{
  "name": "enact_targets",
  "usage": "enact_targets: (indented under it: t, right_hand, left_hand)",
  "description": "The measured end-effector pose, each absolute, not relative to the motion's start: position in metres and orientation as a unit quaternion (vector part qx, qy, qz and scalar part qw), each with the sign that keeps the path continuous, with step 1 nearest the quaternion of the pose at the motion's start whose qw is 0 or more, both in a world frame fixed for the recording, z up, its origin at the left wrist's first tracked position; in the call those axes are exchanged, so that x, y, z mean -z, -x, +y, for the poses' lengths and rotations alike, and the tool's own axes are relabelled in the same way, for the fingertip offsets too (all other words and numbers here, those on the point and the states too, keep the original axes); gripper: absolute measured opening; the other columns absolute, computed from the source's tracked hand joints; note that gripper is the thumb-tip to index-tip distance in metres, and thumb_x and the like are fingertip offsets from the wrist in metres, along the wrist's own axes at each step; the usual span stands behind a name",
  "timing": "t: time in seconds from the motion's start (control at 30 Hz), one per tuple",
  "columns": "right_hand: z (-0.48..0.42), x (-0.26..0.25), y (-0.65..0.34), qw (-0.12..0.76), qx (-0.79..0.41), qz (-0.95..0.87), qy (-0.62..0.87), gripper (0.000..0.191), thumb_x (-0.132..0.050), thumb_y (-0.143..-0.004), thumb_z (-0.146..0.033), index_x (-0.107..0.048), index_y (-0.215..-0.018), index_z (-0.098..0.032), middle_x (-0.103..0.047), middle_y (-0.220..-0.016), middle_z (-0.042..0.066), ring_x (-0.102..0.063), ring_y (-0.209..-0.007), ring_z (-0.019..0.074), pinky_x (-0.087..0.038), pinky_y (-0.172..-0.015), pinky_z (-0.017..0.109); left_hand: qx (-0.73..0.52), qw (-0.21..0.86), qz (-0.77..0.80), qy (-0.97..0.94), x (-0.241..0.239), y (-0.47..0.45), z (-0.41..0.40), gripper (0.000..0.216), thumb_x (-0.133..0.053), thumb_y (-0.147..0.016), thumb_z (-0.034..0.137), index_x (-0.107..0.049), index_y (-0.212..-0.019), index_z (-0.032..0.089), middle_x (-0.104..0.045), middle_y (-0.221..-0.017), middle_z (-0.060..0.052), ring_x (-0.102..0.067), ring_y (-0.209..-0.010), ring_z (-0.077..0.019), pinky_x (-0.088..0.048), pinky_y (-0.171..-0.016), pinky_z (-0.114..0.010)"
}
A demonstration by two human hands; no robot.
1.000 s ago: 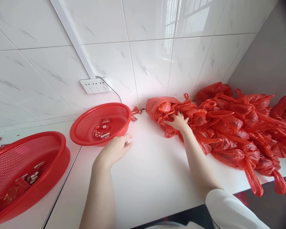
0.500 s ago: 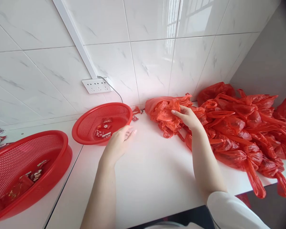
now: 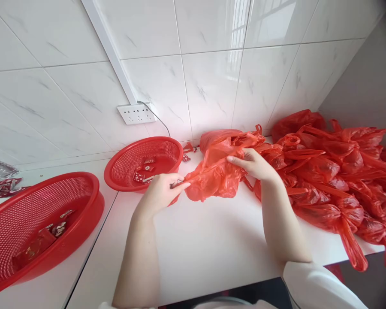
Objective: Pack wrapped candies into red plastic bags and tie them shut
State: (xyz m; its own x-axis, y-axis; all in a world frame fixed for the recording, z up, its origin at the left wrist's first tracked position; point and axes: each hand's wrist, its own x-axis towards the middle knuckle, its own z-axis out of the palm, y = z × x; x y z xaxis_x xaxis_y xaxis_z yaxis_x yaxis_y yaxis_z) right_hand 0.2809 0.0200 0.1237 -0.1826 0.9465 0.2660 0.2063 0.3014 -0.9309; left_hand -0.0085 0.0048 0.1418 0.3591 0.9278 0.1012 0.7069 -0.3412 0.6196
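— What's that between the hands?

— A thin red plastic bag [image 3: 214, 180], crinkled and half see-through, held just above the white counter [image 3: 199, 244]. The left hand [image 3: 159, 193] pinches its near corner between thumb and fingertips; the right hand [image 3: 254, 165] has its fingers closed on the bag's upper edge, thumb side tucked in the folds. I cannot tell whether anything is inside; the plastic bunches too much.

— And beyond the bag?

— Right of it, touching its far end, lies a heap of filled red bags [image 3: 328, 171], knotted, glossy, lumpy. The heap runs out of the picture on the right, and two tails hang over the counter's front edge. What fills them is hidden.

— To the bag's left?

— A round red mesh basket [image 3: 167, 148], rigid plastic, just behind the left hand. A few small red-and-white packets [image 3: 143, 171] lie in it; their print is too small to read. Further left of the bag, well apart, sits a larger mesh basket [image 3: 93, 193], cut off at the picture's edge, with more packets [image 3: 41, 240] in its bottom.

— Behind?

— Glossy white marble-look tiles, with a white socket strip [image 3: 137, 113] above the small basket; a thin cable leaves it and vanishes behind the basket's rim. The person's white sleeve [image 3: 312, 285] shows at the bottom, mostly cropped.
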Motion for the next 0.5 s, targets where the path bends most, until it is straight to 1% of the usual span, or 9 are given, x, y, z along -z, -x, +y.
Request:
enact_targets:
  t: [0.07,0.1,0.13,0.2,0.27,0.3,0.37,0.43,0.5]
  right_hand:
    - [0.021,-0.123,-0.298,0.448,-0.351,-0.655,0.497,0.035,-0.061,-0.083,-0.051,-0.061,-0.075,-0.017,-0.061,-0.072,0.002,-0.056,-0.066,0.0155,-0.044,-0.059,0.026]
    - [0.021,-0.122,-0.305,0.430,-0.311,-0.657,0.536,0.036,-0.061,-0.083,-0.051,-0.059,-0.069,-0.018,-0.058,-0.065,0.001,-0.052,-0.061,0.0142,-0.041,-0.056,0.025]
    - [0.020,-0.123,-0.310,0.411,-0.262,-0.656,0.576,0.036,-0.062,-0.082,-0.049,-0.056,-0.064,-0.018,-0.054,-0.060,-0.001,-0.049,-0.056,0.0132,-0.038,-0.053,0.025]
    - [0.015,-0.126,-0.314,0.399,-0.161,-0.641,0.635,0.035,-0.063,-0.081,-0.044,-0.053,-0.059,-0.019,-0.052,-0.055,-0.002,-0.046,-0.053,0.0129,-0.036,-0.053,0.026]
    - [0.007,-0.133,-0.310,0.444,-0.104,-0.630,0.628,0.028,-0.063,-0.083,-0.041,-0.057,-0.065,-0.020,-0.059,-0.063,0.000,-0.052,-0.059,0.0153,-0.040,-0.058,0.027]
    - [0.002,-0.137,-0.304,0.474,-0.106,-0.636,0.600,0.025,-0.061,-0.084,-0.041,-0.059,-0.071,-0.020,-0.063,-0.069,0.002,-0.056,-0.064,0.0169,-0.043,-0.062,0.028]
    - [-0.005,-0.143,-0.289,0.503,-0.169,-0.669,0.521,0.024,-0.057,-0.088,-0.043,-0.062,-0.082,-0.020,-0.068,-0.082,0.005,-0.062,-0.076,0.0195,-0.047,-0.069,0.030]
    - [-0.007,-0.144,-0.270,0.460,-0.273,-0.721,0.441,0.025,-0.053,-0.091,-0.042,-0.063,-0.090,-0.020,-0.069,-0.091,0.006,-0.064,-0.086,0.0207,-0.049,-0.076,0.030]
    - [0.000,-0.136,-0.250,0.361,-0.363,-0.767,0.387,0.023,-0.049,-0.093,-0.036,-0.064,-0.094,-0.019,-0.070,-0.097,0.005,-0.064,-0.094,0.0200,-0.049,-0.084,0.031]
  left_hand:
    - [-0.224,0.227,0.547,-0.774,-0.146,0.019,0.005,0.033,-0.056,-0.085,0.049,-0.071,-0.102,0.024,-0.035,-0.051,0.007,-0.034,-0.048,-0.0103,-0.030,-0.049,-0.023]
    - [-0.229,0.215,0.558,-0.768,-0.148,0.023,0.005,0.038,-0.056,-0.085,0.048,-0.068,-0.113,0.026,-0.037,-0.052,0.007,-0.036,-0.049,-0.0109,-0.032,-0.050,-0.023]
    - [-0.237,0.200,0.564,-0.765,-0.149,0.025,0.004,0.040,-0.056,-0.085,0.047,-0.065,-0.119,0.028,-0.040,-0.053,0.007,-0.039,-0.051,-0.0114,-0.033,-0.052,-0.023]
    - [-0.251,0.171,0.560,-0.771,-0.150,0.027,0.003,0.036,-0.054,-0.086,0.045,-0.067,-0.115,0.029,-0.047,-0.056,0.006,-0.043,-0.055,-0.0121,-0.035,-0.055,-0.023]
    - [-0.256,0.160,0.544,-0.783,-0.150,0.024,0.002,0.029,-0.053,-0.087,0.043,-0.072,-0.103,0.027,-0.056,-0.061,0.004,-0.046,-0.056,-0.0123,-0.037,-0.057,-0.024]
    - [-0.256,0.162,0.534,-0.789,-0.149,0.021,0.002,0.027,-0.053,-0.088,0.042,-0.073,-0.099,0.027,-0.061,-0.065,0.004,-0.048,-0.057,-0.0124,-0.038,-0.057,-0.024]
    - [-0.255,0.171,0.514,-0.801,-0.148,0.016,0.001,0.026,-0.054,-0.088,0.041,-0.074,-0.096,0.027,-0.069,-0.077,0.003,-0.054,-0.061,-0.0131,-0.042,-0.061,-0.025]
    - [-0.260,0.185,0.487,-0.813,-0.147,0.011,0.000,0.025,-0.054,-0.088,0.038,-0.074,-0.096,0.026,-0.074,-0.091,0.002,-0.062,-0.073,-0.0152,-0.047,-0.069,-0.026]
    - [-0.263,0.199,0.460,-0.824,-0.147,0.007,0.000,0.025,-0.053,-0.089,0.036,-0.075,-0.096,0.025,-0.074,-0.099,0.000,-0.065,-0.085,-0.0179,-0.049,-0.076,-0.027]
